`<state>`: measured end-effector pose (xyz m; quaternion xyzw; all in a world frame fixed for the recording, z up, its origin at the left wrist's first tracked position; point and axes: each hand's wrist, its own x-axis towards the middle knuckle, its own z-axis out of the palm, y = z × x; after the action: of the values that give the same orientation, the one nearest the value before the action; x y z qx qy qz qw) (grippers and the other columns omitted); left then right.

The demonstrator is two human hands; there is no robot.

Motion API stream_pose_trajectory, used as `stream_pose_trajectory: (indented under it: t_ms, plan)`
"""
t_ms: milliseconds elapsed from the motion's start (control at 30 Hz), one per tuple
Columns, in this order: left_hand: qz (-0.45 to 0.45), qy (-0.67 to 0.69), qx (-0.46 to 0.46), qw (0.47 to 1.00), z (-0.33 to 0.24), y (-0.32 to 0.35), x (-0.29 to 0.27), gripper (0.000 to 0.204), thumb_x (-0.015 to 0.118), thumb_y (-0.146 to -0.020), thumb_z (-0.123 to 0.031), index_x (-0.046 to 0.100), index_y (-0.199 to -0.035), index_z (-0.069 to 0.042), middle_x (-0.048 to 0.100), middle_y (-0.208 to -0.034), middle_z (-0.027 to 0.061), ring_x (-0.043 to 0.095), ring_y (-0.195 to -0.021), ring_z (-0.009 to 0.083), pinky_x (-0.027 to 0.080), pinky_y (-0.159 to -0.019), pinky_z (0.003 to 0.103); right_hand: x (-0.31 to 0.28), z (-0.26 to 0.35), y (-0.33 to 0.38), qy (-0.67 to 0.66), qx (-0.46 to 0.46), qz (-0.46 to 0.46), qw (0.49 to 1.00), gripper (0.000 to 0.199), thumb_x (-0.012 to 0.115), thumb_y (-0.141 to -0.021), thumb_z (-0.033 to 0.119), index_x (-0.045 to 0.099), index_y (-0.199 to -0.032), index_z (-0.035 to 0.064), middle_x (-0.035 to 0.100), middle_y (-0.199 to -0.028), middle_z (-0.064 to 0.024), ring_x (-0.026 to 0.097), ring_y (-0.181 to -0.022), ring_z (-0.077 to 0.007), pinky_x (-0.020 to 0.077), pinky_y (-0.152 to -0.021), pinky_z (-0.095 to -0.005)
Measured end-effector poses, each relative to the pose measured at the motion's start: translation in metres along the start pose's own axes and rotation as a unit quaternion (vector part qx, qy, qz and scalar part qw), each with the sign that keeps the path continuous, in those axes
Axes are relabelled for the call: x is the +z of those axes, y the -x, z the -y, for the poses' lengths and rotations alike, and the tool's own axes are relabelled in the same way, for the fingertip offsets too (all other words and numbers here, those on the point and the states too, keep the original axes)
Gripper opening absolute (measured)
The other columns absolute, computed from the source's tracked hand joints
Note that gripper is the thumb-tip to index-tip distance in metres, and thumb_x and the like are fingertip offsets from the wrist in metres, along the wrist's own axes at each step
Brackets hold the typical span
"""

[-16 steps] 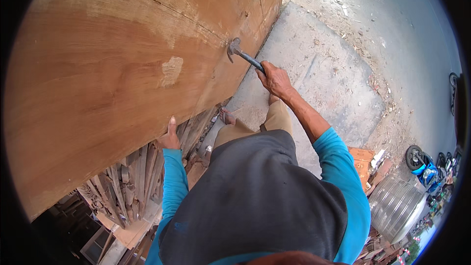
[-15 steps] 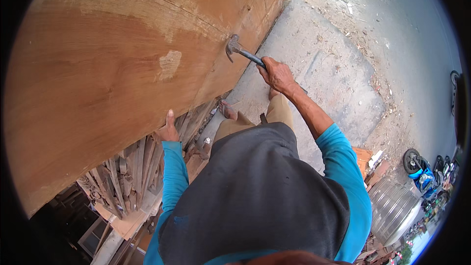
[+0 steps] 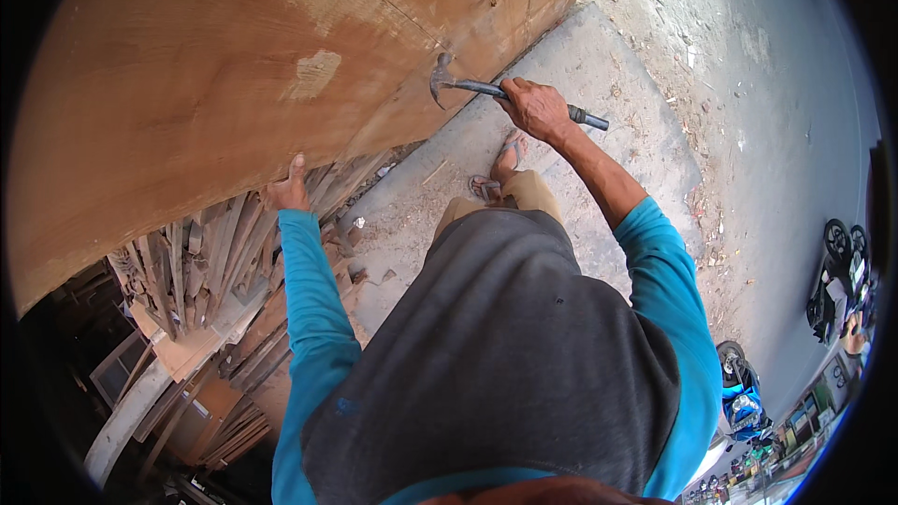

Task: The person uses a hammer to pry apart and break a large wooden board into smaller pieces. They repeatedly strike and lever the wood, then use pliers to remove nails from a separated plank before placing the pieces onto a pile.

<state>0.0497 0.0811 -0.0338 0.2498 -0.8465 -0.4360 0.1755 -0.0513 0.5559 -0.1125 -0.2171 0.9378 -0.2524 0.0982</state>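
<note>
A large brown wooden panel (image 3: pixel 215 93) with pale worn patches fills the upper left. My left hand (image 3: pixel 290 189) grips its lower edge, the thumb lying on the front face and the fingers hidden behind. In my right hand (image 3: pixel 538 110) is a claw hammer (image 3: pixel 479 87), held partway along its dark handle, whose butt end sticks out past my wrist. The hammer's head overlaps the panel's face near a seam; whether it touches the wood I cannot tell.
Behind and below the panel stand several wood strips (image 3: pixel 201 262) with more scrap boards (image 3: pixel 224 411). A concrete slab (image 3: pixel 580 84) with debris lies underfoot, beside grey pavement (image 3: pixel 776 103). Parked motorbikes (image 3: pixel 744 397) are at the right.
My body and view have turned, so more scrap wood shows at lower left. My feet have shifted closer together. Both hands keep their holds, and the hammer's handle now lies flatter.
</note>
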Motion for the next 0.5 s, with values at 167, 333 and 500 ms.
stream_pose_trajectory:
  t_ms: [167,333,500]
  plan:
    - [0.047,-0.004,-0.007,0.999,-0.017,0.002,0.002,0.068,0.090,-0.080,-0.037,0.064,-0.125,0.007,0.069,-0.124,0.0156,0.063,-0.113,0.0264,0.048,-0.101,0.041,-0.010,0.003,0.015,-0.037,0.026,0.026,0.999,0.029,0.060,-0.100,0.034,0.056,-0.107,0.0060,0.069,-0.096,-0.0187,0.069,-0.086,-0.0412,0.0560,-0.073,-0.0507]
    - [0.009,-0.023,-0.012,1.000,-0.002,-0.006,0.006,0.066,0.088,-0.082,-0.037,0.064,-0.126,0.006,0.069,-0.124,0.0165,0.064,-0.115,0.0258,0.048,-0.102,0.040,-0.010,0.006,0.032,0.004,0.039,0.095,0.995,0.025,0.062,-0.097,0.031,0.059,-0.101,0.0062,0.070,-0.099,-0.0192,0.070,-0.088,-0.0396,0.0563,-0.075,-0.0496]
    - [-0.124,0.079,-0.025,0.989,-0.005,0.023,0.013,0.071,0.084,-0.088,-0.031,0.050,-0.139,0.003,0.063,-0.131,0.0184,0.060,-0.119,0.0260,0.049,-0.099,0.037,-0.019,-0.002,0.042,0.015,-0.049,0.102,0.994,0.026,0.061,-0.098,0.029,0.056,-0.106,0.0047,0.070,-0.095,-0.0213,0.070,-0.085,-0.0409,0.0560,-0.073,-0.0504]
